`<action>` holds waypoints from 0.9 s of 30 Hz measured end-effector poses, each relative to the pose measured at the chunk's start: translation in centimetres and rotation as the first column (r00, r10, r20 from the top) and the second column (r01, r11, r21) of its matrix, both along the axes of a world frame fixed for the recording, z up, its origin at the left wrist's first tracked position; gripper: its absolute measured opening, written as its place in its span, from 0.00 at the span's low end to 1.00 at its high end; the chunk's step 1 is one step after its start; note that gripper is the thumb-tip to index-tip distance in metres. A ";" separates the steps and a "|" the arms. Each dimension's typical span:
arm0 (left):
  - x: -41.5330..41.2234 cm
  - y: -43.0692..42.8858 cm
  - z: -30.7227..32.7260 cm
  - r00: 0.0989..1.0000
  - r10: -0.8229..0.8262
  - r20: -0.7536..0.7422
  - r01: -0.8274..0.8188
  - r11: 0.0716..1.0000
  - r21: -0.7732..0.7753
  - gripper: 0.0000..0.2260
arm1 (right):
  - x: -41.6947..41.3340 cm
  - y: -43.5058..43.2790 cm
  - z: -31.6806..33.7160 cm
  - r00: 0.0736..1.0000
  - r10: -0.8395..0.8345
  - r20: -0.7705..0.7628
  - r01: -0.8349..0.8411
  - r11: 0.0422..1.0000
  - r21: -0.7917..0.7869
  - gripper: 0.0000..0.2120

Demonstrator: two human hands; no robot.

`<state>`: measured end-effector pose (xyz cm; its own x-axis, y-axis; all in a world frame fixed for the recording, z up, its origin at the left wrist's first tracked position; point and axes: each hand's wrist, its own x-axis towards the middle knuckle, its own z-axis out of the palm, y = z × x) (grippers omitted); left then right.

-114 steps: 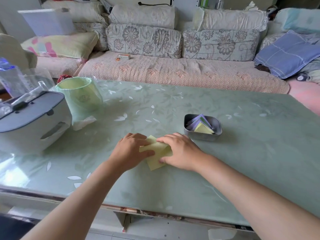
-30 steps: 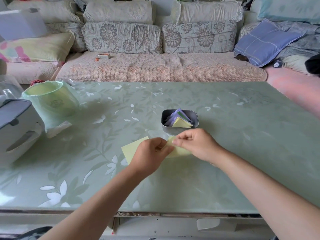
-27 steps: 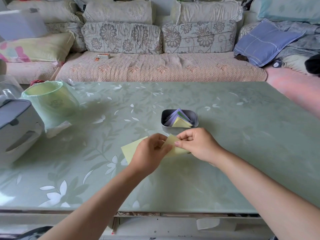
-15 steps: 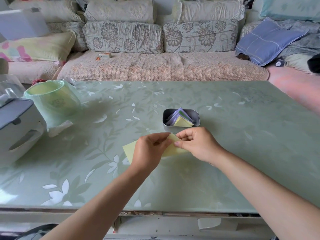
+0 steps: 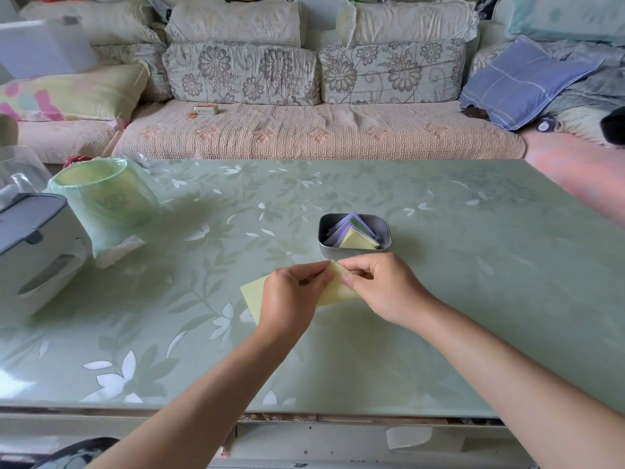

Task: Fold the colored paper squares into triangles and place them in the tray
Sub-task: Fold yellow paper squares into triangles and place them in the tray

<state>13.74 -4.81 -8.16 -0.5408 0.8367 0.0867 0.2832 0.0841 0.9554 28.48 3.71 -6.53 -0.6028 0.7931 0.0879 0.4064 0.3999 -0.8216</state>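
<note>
- The person's left hand (image 5: pixel 293 299) and right hand (image 5: pixel 384 287) are both pinching the raised corner of a pale yellow square paper sheet (image 5: pixel 338 291), fingertips curled onto it.
- The sheet is sitting low over the green leaf-patterned glass table (image 5: pixel 456 299), just in front of the small grey metal tray (image 5: pixel 386 228).
- Folded purple paper triangles (image 5: pixel 338 228) and 1 folded yellow paper triangle (image 5: pixel 357 240) are leaning inside the tray.
- More yellow paper (image 5: pixel 252 294) is showing left of the left hand; it is unclear whether this is the same sheet.

Middle of yellow paper (image 5: pixel 253 293) behind left hand (image 5: pixel 291 296) and right hand (image 5: pixel 382 286); white appliance (image 5: pixel 33 252) partly beyond the left edge
</note>
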 end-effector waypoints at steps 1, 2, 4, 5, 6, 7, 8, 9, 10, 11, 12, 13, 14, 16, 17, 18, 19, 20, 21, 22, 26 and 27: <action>0.0 0.0 0.0 1.000 0.004 -0.004 -0.004 1.000 -0.003 0.05 | 0.0 -0.2 0.1 1.000 -0.004 0.015 0.004 1.000 0.021 0.11; 0.0 0.0 0.0 1.000 0.008 -0.009 -0.008 1.000 -0.006 0.05 | -0.1 -0.4 0.1 1.000 -0.007 0.023 0.006 0.999 0.035 0.12; 0.0 0.0 0.0 1.000 0.012 -0.006 -0.012 1.000 -0.004 0.05 | -0.2 -0.7 0.2 0.999 -0.008 0.035 0.007 0.999 0.049 0.12; 0.1 0.0 0.1 1.000 0.011 -0.004 -0.011 1.000 -0.002 0.05 | -0.2 -0.7 0.2 0.999 -0.016 0.037 0.014 0.999 0.052 0.11; 0.1 0.0 0.1 1.000 0.004 -0.002 -0.004 1.000 0.001 0.05 | -0.2 -0.6 0.2 0.999 -0.034 0.035 0.032 0.998 0.051 0.11; 0.2 0.0 0.2 1.000 -0.012 0.002 0.012 1.000 0.009 0.05 | -0.2 -0.5 0.2 0.998 -0.053 0.025 0.051 0.998 0.047 0.10; 0.2 0.0 0.3 0.999 -0.035 0.006 0.035 0.999 0.020 0.05 | -0.2 -0.2 0.2 0.997 -0.072 0.012 0.071 0.997 0.036 0.09; 0.4 0.0 0.3 0.998 -0.056 0.002 0.056 0.998 0.032 0.05 | -0.2 0.0 0.1 0.996 -0.089 0.000 0.089 0.996 0.018 0.07; 0.5 0.0 0.2 0.998 -0.067 -0.009 0.067 0.997 0.039 0.05 | -0.2 0.3 0.0 0.994 -0.107 -0.006 0.107 0.994 -0.005 0.05; 0.6 0.0 0.1 0.998 -0.068 -0.016 0.068 0.997 0.040 0.04 | -0.2 0.5 -0.1 0.993 -0.119 -0.005 0.118 0.993 -0.029 0.04; 0.6 -0.1 0.0 0.998 -0.064 -0.017 0.064 0.997 0.034 0.05 | -0.2 0.7 -0.1 0.993 -0.120 0.002 0.120 0.991 -0.053 0.03; 0.6 0.0 -0.1 0.998 -0.057 -0.011 0.058 0.998 0.026 0.05 | -0.2 0.8 -0.2 0.994 -0.112 0.014 0.112 0.991 -0.073 0.03; 0.6 -0.1 -0.2 0.999 -0.052 -0.002 0.052 0.999 0.015 0.05 | -0.2 0.9 -0.1 0.995 -0.099 0.024 0.101 0.991 -0.089 0.03; 0.7 -0.1 -0.4 0.999 -0.045 -0.003 0.045 0.999 -0.006 0.06 | -0.2 0.8 0.1 0.996 -0.087 0.025 0.089 0.989 -0.120 0.03; 0.7 -0.1 -0.5 0.999 -0.046 -0.010 0.046 0.999 -0.013 0.07 | -0.2 0.8 0.2 0.996 -0.087 0.018 0.089 0.986 -0.139 0.03; 0.7 -0.1 -0.5 0.999 -0.049 -0.012 0.049 0.999 -0.016 0.06 | -0.2 0.8 0.3 0.996 -0.087 0.017 0.089 0.984 -0.152 0.04; 0.7 -0.2 -0.4 0.999 -0.051 -0.009 0.051 0.999 -0.019 0.06 | -0.2 0.9 0.3 0.996 -0.086 0.022 0.089 0.984 -0.157 0.05; 0.7 -0.2 -0.4 0.998 -0.054 -0.016 0.053 0.998 -0.030 0.05 | -0.2 0.9 0.3 0.996 -0.087 0.033 0.091 0.983 -0.161 0.07; 0.6 -0.3 -0.3 0.997 -0.063 -0.051 0.061 0.997 -0.054 0.03 | -0.2 1.0 0.2 0.995 -0.085 0.051 0.092 0.983 -0.160 0.07; 0.5 -0.3 -0.4 0.988 -0.083 -0.134 0.071 0.993 -0.094 0.04 | -0.2 1.0 0.0 0.993 -0.084 0.079 0.095 0.983 -0.154 0.07; -0.3 -0.3 -1.0 0.835 -0.111 -0.539 0.085 0.994 -0.073 0.07 | -0.4 1.2 -0.8 0.972 -0.064 0.227 0.085 0.993 -0.083 0.08; -0.5 -0.4 -1.1 0.793 -0.136 -0.594 0.154 0.988 -0.021 0.06 | -0.4 1.2 -0.9 0.962 -0.064 0.264 0.083 0.995 -0.060 0.08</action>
<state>13.22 -5.17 -9.30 -0.2487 0.8936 0.3736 0.8009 -0.0272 0.5982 28.05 4.90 -7.42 -0.5373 0.8345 -0.1221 0.6367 0.3064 -0.7076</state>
